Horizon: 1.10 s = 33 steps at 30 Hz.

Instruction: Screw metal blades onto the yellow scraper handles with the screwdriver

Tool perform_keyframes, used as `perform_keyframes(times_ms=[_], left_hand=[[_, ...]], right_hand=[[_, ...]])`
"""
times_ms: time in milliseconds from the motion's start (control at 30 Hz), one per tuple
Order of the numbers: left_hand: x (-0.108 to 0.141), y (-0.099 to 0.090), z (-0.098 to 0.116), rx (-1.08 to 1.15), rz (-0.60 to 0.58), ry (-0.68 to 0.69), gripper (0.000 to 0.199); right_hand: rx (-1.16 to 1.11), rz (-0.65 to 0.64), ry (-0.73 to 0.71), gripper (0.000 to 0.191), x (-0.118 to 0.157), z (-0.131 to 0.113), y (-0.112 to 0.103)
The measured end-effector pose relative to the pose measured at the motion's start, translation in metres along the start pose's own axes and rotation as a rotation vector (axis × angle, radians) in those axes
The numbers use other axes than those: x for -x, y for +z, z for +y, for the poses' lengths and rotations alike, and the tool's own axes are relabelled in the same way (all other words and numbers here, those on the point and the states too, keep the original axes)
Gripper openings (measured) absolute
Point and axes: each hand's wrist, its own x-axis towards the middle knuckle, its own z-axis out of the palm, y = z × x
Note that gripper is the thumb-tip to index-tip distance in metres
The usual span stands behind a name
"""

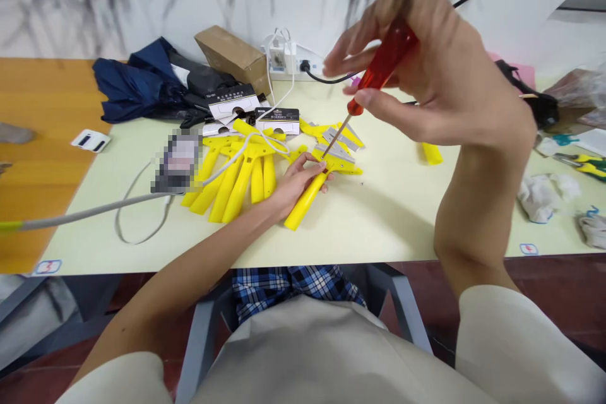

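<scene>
With my right hand [435,69] I grip a screwdriver [386,57] by its red see-through handle. Its thin shaft slants down to the left, and the tip meets the head of a yellow-handled scraper [307,202]. My left hand [300,183] is closed around that scraper where handle and head join, holding it on the table. Just left of this hand lies a pile of several yellow handles [241,183]. Behind the held scraper are more yellow heads with grey metal blades [353,136].
A phone [177,161] and a white cable [142,202] lie on the left. Black-and-white packages [231,103], a cardboard box [234,57] and dark blue cloth [132,85] stand behind. To the right are a yellow piece [432,153], crumpled white bundles [542,199] and yellow-black pliers [584,164].
</scene>
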Motion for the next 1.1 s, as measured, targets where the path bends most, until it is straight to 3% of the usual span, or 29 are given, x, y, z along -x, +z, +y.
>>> perform_keyframes(times_ms=[200, 367, 467, 600, 767, 867, 967, 1100], left_hand=[[-0.001, -0.002, -0.001, 0.004, -0.016, -0.007, 0.044], [0.000, -0.001, -0.001, 0.002, 0.001, -0.005, 0.044], [-0.001, -0.001, -0.001, 0.007, -0.008, -0.003, 0.044], [-0.001, -0.002, -0.002, 0.009, -0.009, -0.004, 0.044], [-0.001, -0.002, -0.002, -0.004, -0.003, -0.009, 0.042], [-0.001, -0.003, -0.003, -0.005, -0.016, 0.001, 0.042], [-0.002, -0.005, -0.005, -0.013, -0.034, -0.004, 0.044], [-0.002, -0.005, -0.005, -0.022, -0.037, -0.008, 0.045]], right_hand=[[0.285, 0.062, -0.134, 0.030, 0.001, 0.006, -0.005], [0.173, -0.094, -0.130, 0.042, 0.001, 0.008, -0.008], [0.149, -0.025, -0.106, 0.044, 0.001, 0.005, -0.005], [0.297, 0.093, -0.084, 0.038, 0.001, 0.005, -0.005], [0.189, -0.032, -0.128, 0.050, 0.001, 0.011, -0.005], [0.119, 0.025, -0.123, 0.042, 0.001, 0.012, -0.002], [0.256, 0.100, -0.122, 0.027, -0.001, 0.013, -0.002], [0.283, 0.031, -0.143, 0.032, -0.003, 0.012, -0.006]])
